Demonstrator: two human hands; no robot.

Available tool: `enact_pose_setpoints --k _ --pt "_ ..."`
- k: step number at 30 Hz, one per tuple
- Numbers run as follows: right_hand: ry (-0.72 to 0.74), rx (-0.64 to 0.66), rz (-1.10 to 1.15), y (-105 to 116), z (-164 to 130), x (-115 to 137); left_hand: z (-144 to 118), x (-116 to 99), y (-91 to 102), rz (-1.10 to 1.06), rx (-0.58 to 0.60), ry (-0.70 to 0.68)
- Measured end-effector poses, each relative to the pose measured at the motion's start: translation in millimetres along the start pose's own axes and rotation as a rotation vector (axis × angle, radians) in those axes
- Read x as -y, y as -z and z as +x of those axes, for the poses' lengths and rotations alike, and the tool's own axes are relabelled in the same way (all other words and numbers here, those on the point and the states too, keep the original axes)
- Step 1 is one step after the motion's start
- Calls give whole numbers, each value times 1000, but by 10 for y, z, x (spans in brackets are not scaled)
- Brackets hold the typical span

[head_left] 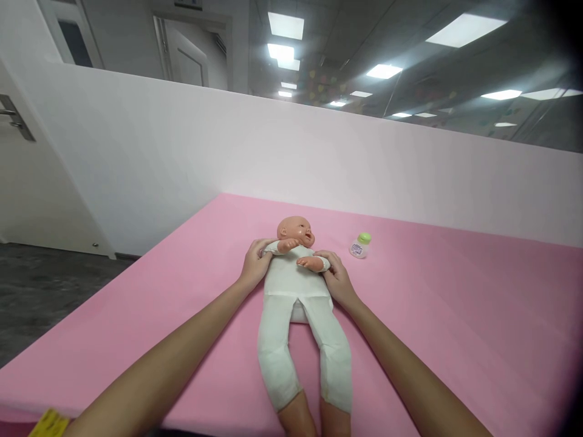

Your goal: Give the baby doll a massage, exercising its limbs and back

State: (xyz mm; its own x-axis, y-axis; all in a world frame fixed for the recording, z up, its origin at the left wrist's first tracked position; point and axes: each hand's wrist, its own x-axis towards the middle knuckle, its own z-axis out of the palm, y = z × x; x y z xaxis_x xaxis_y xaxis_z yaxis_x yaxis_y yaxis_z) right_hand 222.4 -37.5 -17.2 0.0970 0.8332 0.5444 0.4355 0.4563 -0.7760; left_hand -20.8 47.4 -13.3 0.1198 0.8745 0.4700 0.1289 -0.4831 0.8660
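Note:
A baby doll point(297, 280) lies on its back on the pink tabletop point(191, 267), its head at the far end and its face turned to the right. Its torso and limbs are white cloth, while the head, hands and lower legs are skin-toned plastic. My left hand point(256, 261) grips the doll's arm at the left near the shoulder, thumb toward me. At the other side, my right hand point(337, 279) holds the other arm, with the fingertips partly hidden behind it. Both small doll hands rest over the chest.
A small clear bottle with a green cap point(359, 245) stands to the right of the doll. Behind the table runs a low white wall point(319, 158). A door with a metal handle point(17, 118) is at the left, and a yellow label point(50, 423) shows at the near left edge.

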Motion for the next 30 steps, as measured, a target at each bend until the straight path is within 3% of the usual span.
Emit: enact_pose_setpoints --k 11,20,30 --pt "-16 7 -9 3 -13 -39 -30 -14 -20 127 -30 -113" --pt "-150 18 263 -24 -34 -15 -50 -58 -25 240 -55 -160" --pt "-236 -66 331 -28 -1 -147 -50 -57 -30 76 -98 -9"
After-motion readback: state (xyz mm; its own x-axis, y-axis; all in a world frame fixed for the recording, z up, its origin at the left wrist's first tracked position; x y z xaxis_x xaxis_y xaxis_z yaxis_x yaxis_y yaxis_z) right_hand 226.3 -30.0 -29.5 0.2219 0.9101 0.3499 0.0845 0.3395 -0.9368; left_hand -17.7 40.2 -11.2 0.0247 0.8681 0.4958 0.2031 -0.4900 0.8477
